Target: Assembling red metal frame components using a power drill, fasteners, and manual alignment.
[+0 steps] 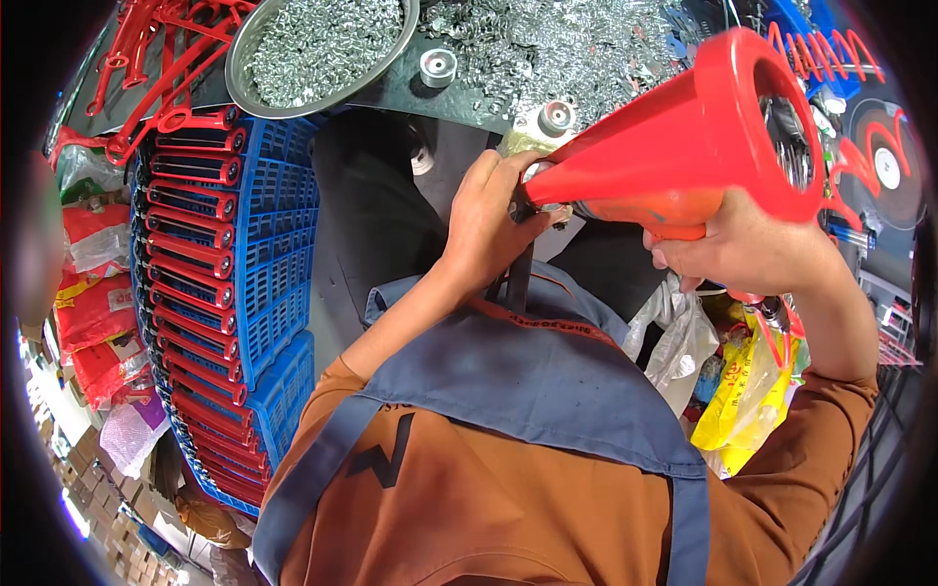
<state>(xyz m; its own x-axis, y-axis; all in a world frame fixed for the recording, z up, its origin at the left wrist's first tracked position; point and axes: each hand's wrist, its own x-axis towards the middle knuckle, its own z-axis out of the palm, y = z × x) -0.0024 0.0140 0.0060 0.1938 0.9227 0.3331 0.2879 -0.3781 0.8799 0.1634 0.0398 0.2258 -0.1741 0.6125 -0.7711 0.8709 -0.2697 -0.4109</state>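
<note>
My left hand (489, 220) is closed around the narrow end of a large red tapered frame (635, 127), near a dark metal fitting. The frame tilts up to the right and ends in a wide open ring. My right hand (757, 244) grips an orange-red air-powered tool (655, 208) below the frame; its nose points left toward the fitting by my left fingers. The frame covers part of the tool and of my right hand. Just beyond my left hand, a round metal piece (557, 117) stands on the bench, with another metal cylinder (438, 67) farther left.
A metal bowl (411, 34) of small shiny parts stands at the back left, beside loose metal clips (547, 54). At left, a blue crate (278, 244) adjoins stacked red frames (195, 259). Red coiled hose (811, 54) hangs right; a yellow bag (747, 391) lies below.
</note>
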